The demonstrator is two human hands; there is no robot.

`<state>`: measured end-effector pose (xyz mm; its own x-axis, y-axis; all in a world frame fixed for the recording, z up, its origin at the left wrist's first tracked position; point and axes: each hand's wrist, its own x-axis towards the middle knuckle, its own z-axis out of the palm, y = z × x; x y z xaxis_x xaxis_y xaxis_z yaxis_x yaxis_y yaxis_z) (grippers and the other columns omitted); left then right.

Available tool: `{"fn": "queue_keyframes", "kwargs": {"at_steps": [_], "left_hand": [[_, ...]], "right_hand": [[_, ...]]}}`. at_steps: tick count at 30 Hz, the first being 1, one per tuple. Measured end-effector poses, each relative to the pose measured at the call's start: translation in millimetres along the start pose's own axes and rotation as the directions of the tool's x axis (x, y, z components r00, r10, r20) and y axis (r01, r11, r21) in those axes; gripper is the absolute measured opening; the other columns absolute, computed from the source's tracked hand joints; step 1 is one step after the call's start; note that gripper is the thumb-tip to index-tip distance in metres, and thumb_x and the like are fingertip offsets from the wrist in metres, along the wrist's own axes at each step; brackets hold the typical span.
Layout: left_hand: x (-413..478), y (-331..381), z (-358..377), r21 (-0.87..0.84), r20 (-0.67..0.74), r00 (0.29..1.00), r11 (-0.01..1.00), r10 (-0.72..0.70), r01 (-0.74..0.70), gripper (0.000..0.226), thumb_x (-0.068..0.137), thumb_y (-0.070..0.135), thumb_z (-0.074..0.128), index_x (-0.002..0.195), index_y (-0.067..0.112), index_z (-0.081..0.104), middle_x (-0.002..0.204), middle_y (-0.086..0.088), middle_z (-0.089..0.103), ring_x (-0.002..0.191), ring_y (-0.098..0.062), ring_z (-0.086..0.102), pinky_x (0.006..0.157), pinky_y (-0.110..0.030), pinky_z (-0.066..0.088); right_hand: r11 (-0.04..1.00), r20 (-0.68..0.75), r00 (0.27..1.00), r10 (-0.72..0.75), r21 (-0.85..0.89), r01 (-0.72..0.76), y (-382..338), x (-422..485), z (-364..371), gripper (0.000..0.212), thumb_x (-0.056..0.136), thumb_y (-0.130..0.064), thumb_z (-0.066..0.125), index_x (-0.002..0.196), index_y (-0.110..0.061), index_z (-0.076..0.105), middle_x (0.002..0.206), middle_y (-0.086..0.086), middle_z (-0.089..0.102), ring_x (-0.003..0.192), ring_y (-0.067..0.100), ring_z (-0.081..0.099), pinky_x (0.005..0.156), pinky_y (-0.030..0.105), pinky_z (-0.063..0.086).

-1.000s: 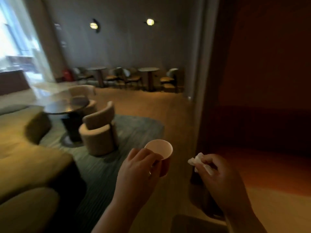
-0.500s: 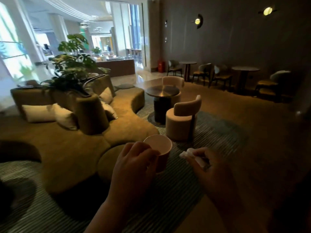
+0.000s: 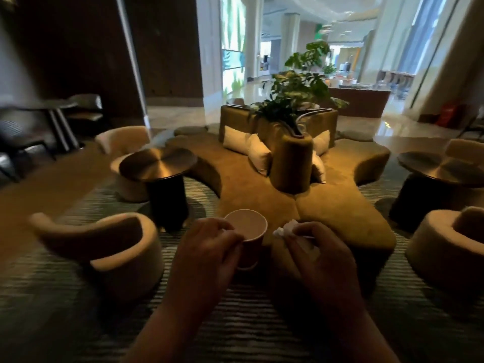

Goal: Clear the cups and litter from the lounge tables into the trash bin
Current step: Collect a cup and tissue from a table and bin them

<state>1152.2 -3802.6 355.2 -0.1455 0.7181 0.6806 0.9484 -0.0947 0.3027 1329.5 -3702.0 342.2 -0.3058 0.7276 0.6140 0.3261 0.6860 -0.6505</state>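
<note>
The paper cup (image 3: 246, 229) is held low in the centre of the frame, nearly upright, and is gripped round its reddish wall by the curled fingers of the left hand (image 3: 207, 255). Its mouth is turned up toward the camera, and only a pale inner wall is shown inside it. Just right of the cup, a crumpled white napkin (image 3: 286, 229) is pinched in the curled fingers of the right hand (image 3: 319, 255). Whether the cup and the napkin touch cannot be told. Both hands are raised over a striped carpet (image 3: 78, 323).

Directly beyond the hands, the middle of the frame is filled by a curved mustard sofa (image 3: 248, 189). White cushions (image 3: 235, 140) are propped against its back, and a leafy plant (image 3: 296, 93) rises from its centre. At left centre a round table (image 3: 157, 162) with a brushed metal top is set on a dark pedestal, and a pale armchair (image 3: 117, 252) is placed in front of it at lower left. A second round table (image 3: 429, 166) is seen at the right edge, with another armchair (image 3: 445, 244) below it.
</note>
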Motion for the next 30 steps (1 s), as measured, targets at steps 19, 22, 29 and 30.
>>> {"fn": "queue_keyframes", "kwargs": {"at_steps": [19, 22, 29, 30], "left_hand": [[-82.8, -376.2, -226.2, 0.437, -0.329, 0.782, 0.648, -0.530, 0.623, 0.019, 0.081, 0.026, 0.060, 0.095, 0.016, 0.068, 0.100, 0.000, 0.059, 0.096, -0.018, 0.051, 0.073, -0.029, 0.046], [-77.3, -431.6, -238.2, 0.443, -0.347, 0.768, 0.627, -0.539, 0.640, 0.018, 0.081, 0.025, 0.060, 0.093, 0.015, 0.068, 0.099, 0.000, 0.060, 0.095, -0.018, 0.051, 0.072, -0.028, 0.045], [-53.6, -568.2, -259.0, 0.446, -0.415, 0.700, 0.540, -0.582, 0.714, 0.018, 0.082, 0.027, 0.058, 0.093, 0.017, 0.068, 0.100, 0.003, 0.059, 0.095, -0.014, 0.049, 0.073, -0.028, 0.046], [-47.8, -587.3, -265.0, 0.448, -0.424, 0.689, 0.525, -0.588, 0.724, 0.018, 0.082, 0.027, 0.058, 0.093, 0.018, 0.068, 0.101, 0.004, 0.059, 0.095, -0.013, 0.049, 0.073, -0.027, 0.046]], "right_hand": [[0.850, 0.513, 0.779, -0.360, 0.524, 0.047, -211.8, 70.3, 478.4, 0.021, 0.081, -0.044, 0.061, 0.094, -0.028, 0.060, 0.097, -0.012, 0.067, 0.092, 0.004, 0.063, 0.071, 0.035, 0.056], [0.850, 0.521, 0.769, -0.369, 0.524, 0.053, -226.3, 91.7, 535.1, 0.029, 0.077, -0.057, 0.053, 0.094, -0.034, 0.058, 0.096, -0.018, 0.064, 0.089, 0.000, 0.062, 0.067, 0.030, 0.056], [0.826, 0.558, 0.700, -0.445, 0.559, 0.080, -258.4, 160.6, 684.1, 0.015, 0.083, -0.047, 0.058, 0.092, -0.034, 0.059, 0.087, -0.018, 0.065, 0.083, 0.001, 0.062, 0.070, 0.023, 0.051], [0.822, 0.569, 0.684, -0.456, 0.564, 0.080, -266.0, 171.2, 705.8, 0.014, 0.083, -0.045, 0.058, 0.092, -0.033, 0.059, 0.087, -0.018, 0.065, 0.083, 0.000, 0.062, 0.070, 0.022, 0.051]]}}
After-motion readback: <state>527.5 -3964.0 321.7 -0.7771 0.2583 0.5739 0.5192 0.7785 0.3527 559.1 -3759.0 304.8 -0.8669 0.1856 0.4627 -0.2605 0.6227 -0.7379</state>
